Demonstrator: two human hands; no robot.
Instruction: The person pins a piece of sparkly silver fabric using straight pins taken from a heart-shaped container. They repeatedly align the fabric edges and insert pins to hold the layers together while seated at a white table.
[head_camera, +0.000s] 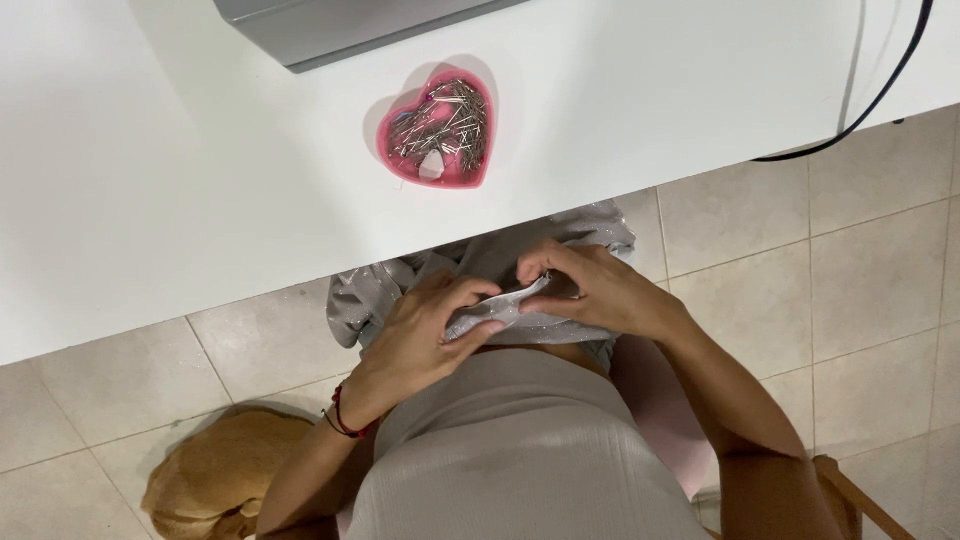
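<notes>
A piece of shiny silver-grey fabric (372, 292) lies bunched on my lap, just below the table's front edge. My left hand (425, 335) pinches a folded edge of the fabric between thumb and fingers. Close beside it, my right hand (598, 290) grips the same fold from the other side, fingers curled over the cloth. The two hands almost touch at the fold. A pink heart-shaped dish (385, 150) full of several metal pins stands on the white table (150, 200) above my hands.
A grey machine base (330, 30) sits at the table's far edge. A black cable (880, 90) runs off the table's right side. A tan dog (215, 475) lies on the tiled floor (860, 260) at lower left. A wooden chair part (850, 495) shows at lower right.
</notes>
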